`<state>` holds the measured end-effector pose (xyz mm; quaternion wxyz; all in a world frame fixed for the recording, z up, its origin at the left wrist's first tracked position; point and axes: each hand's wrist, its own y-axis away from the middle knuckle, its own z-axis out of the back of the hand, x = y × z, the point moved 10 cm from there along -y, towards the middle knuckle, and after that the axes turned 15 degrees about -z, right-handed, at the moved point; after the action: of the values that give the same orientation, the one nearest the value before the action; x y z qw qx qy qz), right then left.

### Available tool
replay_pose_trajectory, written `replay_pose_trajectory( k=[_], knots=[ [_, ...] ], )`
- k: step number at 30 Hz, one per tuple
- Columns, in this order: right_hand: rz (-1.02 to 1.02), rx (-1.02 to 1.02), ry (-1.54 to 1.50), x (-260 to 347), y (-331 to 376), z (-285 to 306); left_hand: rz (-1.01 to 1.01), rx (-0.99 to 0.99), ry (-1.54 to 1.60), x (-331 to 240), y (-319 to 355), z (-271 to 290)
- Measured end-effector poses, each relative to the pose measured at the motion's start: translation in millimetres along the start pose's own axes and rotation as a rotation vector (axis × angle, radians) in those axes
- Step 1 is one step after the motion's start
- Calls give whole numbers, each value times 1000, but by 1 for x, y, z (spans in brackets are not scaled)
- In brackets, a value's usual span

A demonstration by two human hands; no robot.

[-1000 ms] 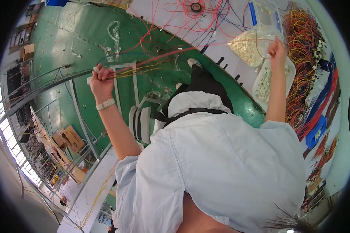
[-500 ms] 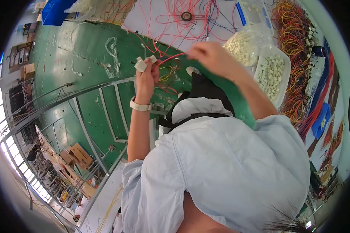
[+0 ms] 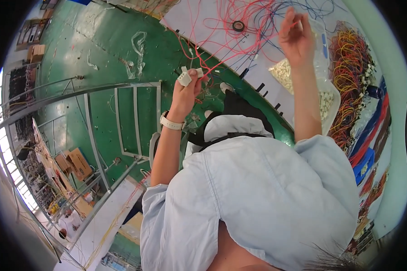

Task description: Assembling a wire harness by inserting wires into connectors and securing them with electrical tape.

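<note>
Left hand (image 3: 187, 92) closed around white connectors (image 3: 185, 77), beside the white board (image 3: 185, 18). Right hand (image 3: 296, 38) raised over that board, fingers pinching red wires (image 3: 257, 27).

The left hand (image 3: 185, 92) closes round white connectors (image 3: 185, 77), and how many it holds can't be told. The right hand (image 3: 295, 38) pinches something too thin to make out. The shirt (image 3: 257, 203) hides the table's (image 3: 262, 74) near edge.
</note>
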<state>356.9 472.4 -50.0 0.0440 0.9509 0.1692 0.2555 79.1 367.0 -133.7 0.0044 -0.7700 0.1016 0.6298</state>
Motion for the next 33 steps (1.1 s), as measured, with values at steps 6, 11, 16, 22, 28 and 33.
replay_pose_trajectory(
  k=[6, 11, 16, 22, 28, 33],
  knots=[
    [-169, 384, 602, -77, -11, -107, -155, -54, -136, -15, 7, 6],
    [40, 208, 1468, -137, -1, -95, -113, -28, 343, -18, 17, 3],
    [52, 297, 1489, -153, -3, -111, -100, -46, 509, -22, 21, 3],
    [102, 336, 1427, -146, -3, -125, -127, 20, 559, -30, 17, -1],
    [74, 360, 1438, -154, -4, -123, -150, -41, 424, -36, 18, 2],
    [109, 340, 1495, -150, -1, -126, -163, 13, 398, -37, 19, 0]
  ],
)
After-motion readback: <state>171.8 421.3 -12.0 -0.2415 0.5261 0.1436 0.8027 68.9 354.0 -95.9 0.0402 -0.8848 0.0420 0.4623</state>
